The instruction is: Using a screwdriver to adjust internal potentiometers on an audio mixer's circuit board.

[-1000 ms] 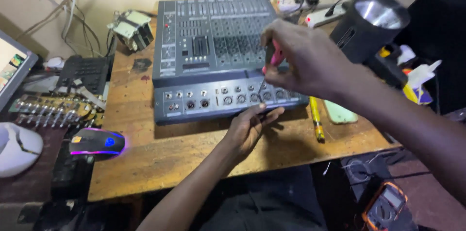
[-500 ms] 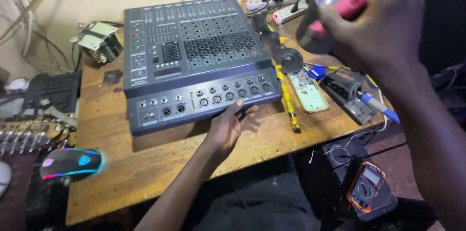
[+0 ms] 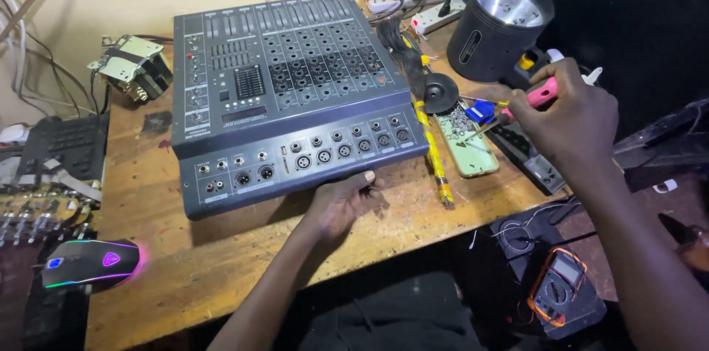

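Left hand (image 3: 341,200) flat, grip released, steadying audio mixer (image 3: 292,96) at surface (image 3: 170,270) edge; right hand (image 3: 572,118) clenches pink-handled screwdriver (image 3: 517,104) over what looks like a screw-filled phone-shaped tray (image 3: 467,133) — a nudge could scatter them.

The left forearm comes up from the bottom centre of the frame, and the left hand (image 3: 341,203) lies palm down just below mid-frame, fingers loosely spread, thumb pointing up. The right arm enters from the lower right corner and runs up to the right hand (image 3: 572,118), fingers curled closed at right of centre.
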